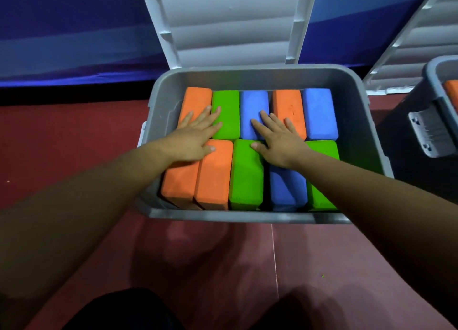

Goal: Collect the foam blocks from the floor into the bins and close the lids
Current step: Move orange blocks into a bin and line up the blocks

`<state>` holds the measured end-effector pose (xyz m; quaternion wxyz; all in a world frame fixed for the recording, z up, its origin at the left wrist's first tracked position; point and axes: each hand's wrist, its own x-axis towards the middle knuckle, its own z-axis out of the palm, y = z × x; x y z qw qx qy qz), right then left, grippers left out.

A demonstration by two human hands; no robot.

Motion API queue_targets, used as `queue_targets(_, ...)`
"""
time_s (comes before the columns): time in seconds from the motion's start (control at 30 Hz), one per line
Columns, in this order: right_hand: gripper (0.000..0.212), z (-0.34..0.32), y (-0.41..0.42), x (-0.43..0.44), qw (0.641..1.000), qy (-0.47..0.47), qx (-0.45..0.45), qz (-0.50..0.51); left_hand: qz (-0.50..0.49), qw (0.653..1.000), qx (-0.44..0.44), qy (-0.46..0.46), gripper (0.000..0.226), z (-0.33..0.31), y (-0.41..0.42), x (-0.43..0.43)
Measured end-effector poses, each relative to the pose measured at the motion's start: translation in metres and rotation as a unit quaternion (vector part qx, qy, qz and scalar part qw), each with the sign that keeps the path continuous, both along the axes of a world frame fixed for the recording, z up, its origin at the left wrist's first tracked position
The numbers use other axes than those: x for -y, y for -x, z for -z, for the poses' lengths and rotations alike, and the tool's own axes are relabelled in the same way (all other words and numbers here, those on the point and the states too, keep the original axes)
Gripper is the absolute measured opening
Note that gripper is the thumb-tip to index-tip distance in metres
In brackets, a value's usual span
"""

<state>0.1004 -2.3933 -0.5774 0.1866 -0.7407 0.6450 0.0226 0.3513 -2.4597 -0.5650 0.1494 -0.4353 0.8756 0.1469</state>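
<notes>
Both flat hands, left hand [195, 137] and right hand [280, 141], press foam blocks [245, 171] packed in the open grey bin [247, 216]

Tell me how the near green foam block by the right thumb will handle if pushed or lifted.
The green block probably gives a little under a press: its matte, softly rounded edges look like foam. As foam, it is likely light for its size. Flat-sided and wedged between neighbours in the gray bin, it should not roll or tip.

Dim lighting is prevailing; soft shadows are falling on the red floor [347, 255] (forearms [74, 218] are reading dark). Wide-angle distortion is bending the edges.
</notes>
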Motion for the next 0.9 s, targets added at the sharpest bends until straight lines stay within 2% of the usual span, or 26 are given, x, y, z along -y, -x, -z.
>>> queue_targets(0.07,0.066,0.001,-0.007,0.004,1.000,-0.002,0.010,0.004,0.019,1.000,-0.018,-0.013,0.077,-0.001,0.001,0.005)
queue_targets(0.13,0.066,0.001,-0.009,0.006,1.000,0.006,0.018,0.011,0.012,0.999,-0.034,0.014,0.080,0.000,0.003,0.010)
queue_targets(0.27,0.067,-0.006,-0.008,0.007,0.999,-0.001,0.032,0.008,-0.001,0.998,-0.008,0.062,0.080,-0.010,0.006,0.015)
queue_targets(0.33,0.069,-0.011,-0.004,0.004,0.996,-0.001,0.085,0.016,0.001,0.998,0.010,0.069,0.078,-0.014,0.012,0.012)
queue_targets(0.4,0.070,-0.016,0.004,-0.005,0.989,0.040,0.128,0.058,-0.005,0.998,0.023,0.062,0.076,-0.017,0.016,0.010)
queue_targets(0.43,0.069,-0.017,0.012,-0.010,0.988,0.070,0.110,0.088,-0.013,0.998,0.028,0.056,0.075,-0.020,0.019,0.011)
queue_targets(0.5,0.067,-0.015,0.037,-0.023,0.985,0.093,0.020,0.140,-0.018,0.999,0.016,0.039,0.074,-0.027,0.032,0.012)
queue_targets(0.57,0.068,-0.010,0.063,-0.034,0.988,0.046,-0.038,0.140,0.009,0.999,-0.045,0.019,0.081,-0.030,0.055,0.007)
queue_targets(0.67,0.068,0.002,0.077,-0.039,0.993,-0.004,-0.002,0.121,0.056,0.996,-0.046,-0.042,0.110,-0.020,0.087,-0.011)
queue_targets(0.73,0.067,0.007,0.073,-0.035,0.993,0.006,-0.002,0.118,0.055,0.997,-0.029,-0.055,0.115,-0.008,0.090,-0.014)
queue_targets(0.9,0.066,0.009,0.072,-0.035,0.993,0.006,-0.001,0.120,0.045,0.998,-0.032,0.015,0.118,-0.004,0.087,-0.013)
